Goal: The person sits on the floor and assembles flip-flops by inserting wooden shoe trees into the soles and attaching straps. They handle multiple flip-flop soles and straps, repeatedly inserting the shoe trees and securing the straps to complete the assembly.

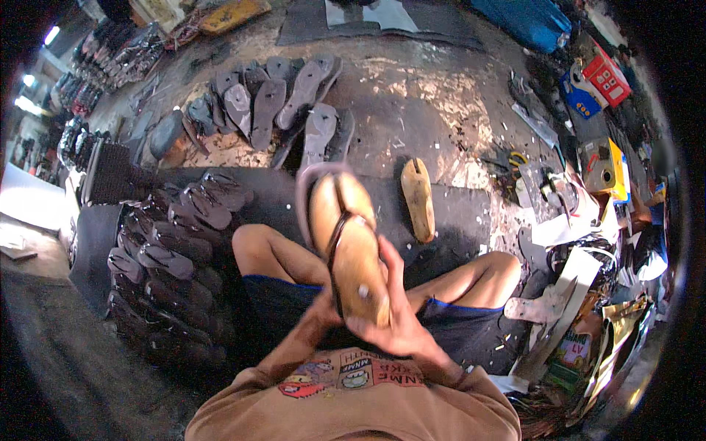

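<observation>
Here, a wooden foot form is raised in front of the person's chest, above the lap and between the bent knees. Its long axis runs steeply, leaning a little left: the slotted toe end points away from the person and the rounded heel end points back toward the shirt. A dark strap crosses the form, and a grey sole shows past its toe and left edge, blurred.

The right hand grips the heel part, with fingers up along the right edge. The left hand is at the left edge near the heel; its fingers are mostly hidden, so I cannot tell how they are closed.

Beyond, a second wooden form lies on the dark mat, slot end also away. Finished-looking sandals are piled at left, and loose grey soles lie farther off.
</observation>
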{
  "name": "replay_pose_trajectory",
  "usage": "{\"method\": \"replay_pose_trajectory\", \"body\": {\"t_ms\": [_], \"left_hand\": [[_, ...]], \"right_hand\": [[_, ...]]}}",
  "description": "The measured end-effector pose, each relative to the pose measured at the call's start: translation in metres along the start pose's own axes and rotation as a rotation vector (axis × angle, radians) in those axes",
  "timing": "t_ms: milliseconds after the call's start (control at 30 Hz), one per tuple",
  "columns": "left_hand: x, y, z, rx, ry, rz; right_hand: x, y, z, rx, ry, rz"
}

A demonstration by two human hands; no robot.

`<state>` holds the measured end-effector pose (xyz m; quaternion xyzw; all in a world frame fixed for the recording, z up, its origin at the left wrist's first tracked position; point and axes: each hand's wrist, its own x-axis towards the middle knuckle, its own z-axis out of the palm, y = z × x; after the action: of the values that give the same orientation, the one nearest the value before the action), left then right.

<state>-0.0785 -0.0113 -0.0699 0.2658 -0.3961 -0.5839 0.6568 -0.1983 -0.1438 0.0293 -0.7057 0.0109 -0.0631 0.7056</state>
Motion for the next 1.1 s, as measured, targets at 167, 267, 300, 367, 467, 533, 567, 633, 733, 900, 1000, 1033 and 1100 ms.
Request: {"method": "replay_pose_trajectory", "body": {"t_ms": [167,267,300,367,467,533,567,633,733,900,1000,1033,1100], "left_hand": [[0.015,0.0,-0.009,-0.54,0.52,0.193],[0.022,0.001,-0.001,-0.624,0.675,0.209],[0.01,-0.008,-0.021,-0.585,0.61,0.203],[0.0,0.014,-0.043,-0.62,0.918,0.128],[-0.035,0.026,-0.078,-0.46,0.908,0.257],[-0.029,0.02,-0.043,-0.661,0.732,0.279],[-0.021,0.015,-0.028,-0.733,0.616,0.299],[-0.007,0.012,-0.008,-0.716,0.492,0.278],[-0.009,0.017,0.003,-0.709,0.311,0.334],[-0.007,-0.009,0.039,-0.503,0.239,-0.021],[-0.025,-0.029,0.058,-0.371,0.598,0.025],[-0.043,-0.016,0.055,0.067,0.762,0.08],[-0.078,0.008,0.052,1.123,1.27,-0.199]], "right_hand": [[0.023,0.033,0.002,-0.271,0.179,-0.035],[0.022,0.04,0.003,-0.273,0.228,-0.023],[0.02,0.044,0.002,-0.081,0.181,0.003],[0.006,0.038,0.008,0.276,0.094,0.09],[-0.002,0.06,-0.007,0.218,0.198,0.181],[0.038,0.106,-0.03,-0.087,0.339,0.107],[0.057,0.13,-0.047,-0.219,0.415,0.119],[0.065,0.171,-0.082,-0.614,0.371,0.226],[0.081,0.096,-0.08,-0.655,0.382,-0.04],[0.111,-0.005,-0.07,-0.624,-0.035,-0.38],[0.145,0.011,-0.07,-0.36,-0.102,-0.096],[0.156,0.03,-0.061,-0.365,-0.176,-0.078],[0.177,0.052,-0.012,-0.293,-0.29,-0.168]]}}
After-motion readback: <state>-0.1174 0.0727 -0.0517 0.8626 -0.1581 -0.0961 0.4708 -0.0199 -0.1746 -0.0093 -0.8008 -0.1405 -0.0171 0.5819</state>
